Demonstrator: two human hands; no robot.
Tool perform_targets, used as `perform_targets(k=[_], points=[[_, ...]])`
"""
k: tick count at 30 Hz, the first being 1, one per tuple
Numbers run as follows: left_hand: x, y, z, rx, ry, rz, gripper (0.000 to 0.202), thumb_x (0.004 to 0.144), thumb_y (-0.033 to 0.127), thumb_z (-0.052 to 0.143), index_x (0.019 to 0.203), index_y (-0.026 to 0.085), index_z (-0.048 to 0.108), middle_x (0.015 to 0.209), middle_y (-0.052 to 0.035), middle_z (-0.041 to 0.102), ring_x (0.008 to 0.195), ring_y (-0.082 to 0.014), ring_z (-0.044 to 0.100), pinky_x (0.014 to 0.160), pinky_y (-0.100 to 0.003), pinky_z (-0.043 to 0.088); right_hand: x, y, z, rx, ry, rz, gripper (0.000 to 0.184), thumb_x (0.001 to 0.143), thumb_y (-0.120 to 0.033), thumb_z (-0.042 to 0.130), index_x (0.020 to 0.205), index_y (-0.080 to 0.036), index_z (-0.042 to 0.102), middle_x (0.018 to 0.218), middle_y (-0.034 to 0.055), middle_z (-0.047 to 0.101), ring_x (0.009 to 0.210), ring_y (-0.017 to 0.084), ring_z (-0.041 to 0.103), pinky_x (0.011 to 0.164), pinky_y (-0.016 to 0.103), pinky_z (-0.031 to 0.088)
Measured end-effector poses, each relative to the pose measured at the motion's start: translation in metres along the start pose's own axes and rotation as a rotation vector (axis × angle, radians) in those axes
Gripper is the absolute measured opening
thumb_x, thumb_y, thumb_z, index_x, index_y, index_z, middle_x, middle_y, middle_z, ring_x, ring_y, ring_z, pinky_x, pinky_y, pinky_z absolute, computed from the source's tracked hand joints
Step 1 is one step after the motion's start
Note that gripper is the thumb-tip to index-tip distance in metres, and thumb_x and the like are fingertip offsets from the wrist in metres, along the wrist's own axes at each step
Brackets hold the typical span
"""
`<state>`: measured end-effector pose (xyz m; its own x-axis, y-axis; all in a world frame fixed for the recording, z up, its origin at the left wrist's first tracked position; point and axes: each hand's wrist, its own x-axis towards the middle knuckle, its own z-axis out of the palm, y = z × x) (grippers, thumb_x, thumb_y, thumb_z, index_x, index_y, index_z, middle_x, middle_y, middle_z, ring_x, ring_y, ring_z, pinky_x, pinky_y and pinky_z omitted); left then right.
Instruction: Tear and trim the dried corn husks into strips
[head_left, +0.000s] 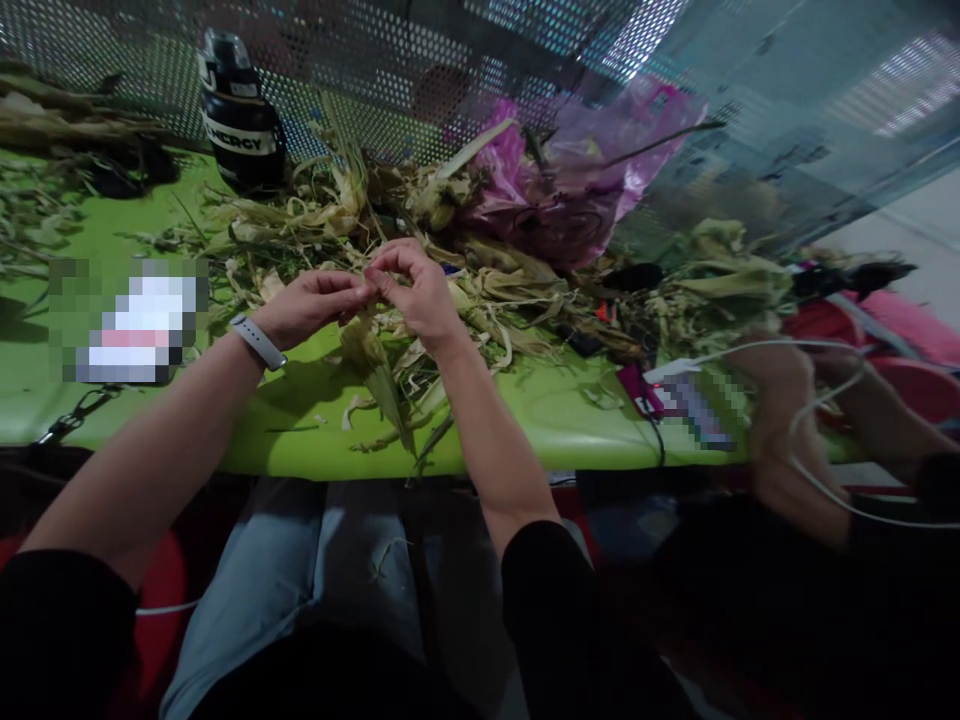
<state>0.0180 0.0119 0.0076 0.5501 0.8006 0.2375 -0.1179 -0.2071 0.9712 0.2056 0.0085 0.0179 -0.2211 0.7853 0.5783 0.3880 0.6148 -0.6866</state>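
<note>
Above the green table (300, 400), my left hand (319, 303) and my right hand (416, 290) meet with thumbs and fingertips pinched together. Whatever lies between the fingertips is too small or too hidden to name. A pale yellow-green dried husk (373, 365) shows right below the fingertips, its pointed end towards the table's front edge. I cannot tell whether it is held or lies on the table. A grey band circles my left wrist. Behind both hands spreads a heap of dry husks and stems (300, 225).
A black bottle (244, 135) stands at the back left, and a pink plastic bag (570, 190) behind the heap. A blurred phone-like object (139, 325) lies left. At right, a co-worker's arm (787, 420) reaches over the table near a white cable (806, 465). A perforated metal panel (360, 60) rises behind.
</note>
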Motion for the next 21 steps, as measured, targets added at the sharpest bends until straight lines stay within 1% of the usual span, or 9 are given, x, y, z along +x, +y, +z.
perform_targets(k=[2,7,11,13,16,17,19,21], points=[[-0.001,0.002,0.0,0.051,-0.02,-0.007,0.032,0.073,0.048,0.078,0.071,0.017,0.069,0.056,0.0001,0.054,0.049,-0.0074,0.046,0.046,-0.02,0.04,0.0,0.001,0.005,0.035,-0.018,0.022,0.044,0.083,-0.063,0.062,0.08,-0.019,0.062,0.096,0.0056,0.059,0.101,0.018,0.058,0.1,0.039,0.047],[-0.004,0.01,0.001,0.13,-0.167,-0.042,0.04,0.074,0.054,0.076,0.066,0.016,0.067,0.053,0.0001,0.05,0.047,-0.0079,0.043,0.045,-0.023,0.038,-0.001,0.003,0.017,0.075,-0.046,0.078,0.042,0.083,-0.061,0.063,0.081,-0.018,0.062,0.094,0.0049,0.059,0.096,0.016,0.059,0.092,0.034,0.05],[-0.004,0.008,0.004,0.138,-0.191,-0.074,0.045,0.079,0.058,0.071,0.062,0.017,0.059,0.051,0.0002,0.047,0.045,-0.0082,0.042,0.044,-0.024,0.037,-0.001,0.007,0.016,0.082,-0.044,0.104,0.049,0.082,-0.067,0.059,0.085,-0.018,0.062,0.091,0.0038,0.06,0.09,0.015,0.059,0.083,0.03,0.051],[-0.003,0.006,0.005,0.127,-0.155,-0.073,0.048,0.081,0.06,0.067,0.061,0.018,0.054,0.051,0.0008,0.046,0.045,-0.0083,0.042,0.045,-0.024,0.036,0.0,0.01,0.011,0.081,0.002,0.14,0.054,0.084,-0.072,0.051,0.087,-0.019,0.062,0.086,0.0028,0.061,0.084,0.014,0.06,0.078,0.029,0.051],[-0.002,0.005,0.005,0.115,-0.02,-0.06,0.048,0.085,0.06,0.062,0.063,0.019,0.049,0.051,0.0019,0.045,0.045,-0.0078,0.042,0.044,-0.023,0.035,-0.001,0.011,0.002,0.056,0.074,0.211,0.061,0.085,-0.077,0.04,0.08,-0.02,0.06,0.073,0.0014,0.059,0.072,0.012,0.059,0.068,0.027,0.05],[-0.001,0.005,0.005,0.114,0.02,-0.062,0.048,0.086,0.059,0.061,0.064,0.019,0.049,0.051,0.0021,0.046,0.044,-0.0076,0.042,0.044,-0.022,0.035,-0.002,0.011,0.0,0.04,0.067,0.232,0.062,0.084,-0.078,0.04,0.076,-0.02,0.059,0.068,0.0008,0.057,0.067,0.012,0.058,0.065,0.026,0.049],[-0.001,0.005,0.005,0.107,0.076,-0.073,0.046,0.087,0.058,0.059,0.065,0.019,0.049,0.051,0.0022,0.047,0.044,-0.0075,0.042,0.043,-0.022,0.035,-0.004,0.009,-0.001,0.01,0.007,0.253,0.064,0.082,-0.08,0.041,0.067,-0.02,0.055,0.059,-0.0009,0.051,0.06,0.011,0.055,0.059,0.025,0.047],[0.0,0.003,0.005,0.085,0.108,-0.074,0.045,0.088,0.058,0.058,0.066,0.019,0.05,0.052,0.0019,0.048,0.044,-0.0079,0.043,0.044,-0.022,0.036,-0.006,0.007,0.002,0.003,-0.039,0.237,0.064,0.081,-0.081,0.043,0.062,-0.02,0.05,0.055,-0.0024,0.045,0.058,0.011,0.051,0.058,0.026,0.046]])
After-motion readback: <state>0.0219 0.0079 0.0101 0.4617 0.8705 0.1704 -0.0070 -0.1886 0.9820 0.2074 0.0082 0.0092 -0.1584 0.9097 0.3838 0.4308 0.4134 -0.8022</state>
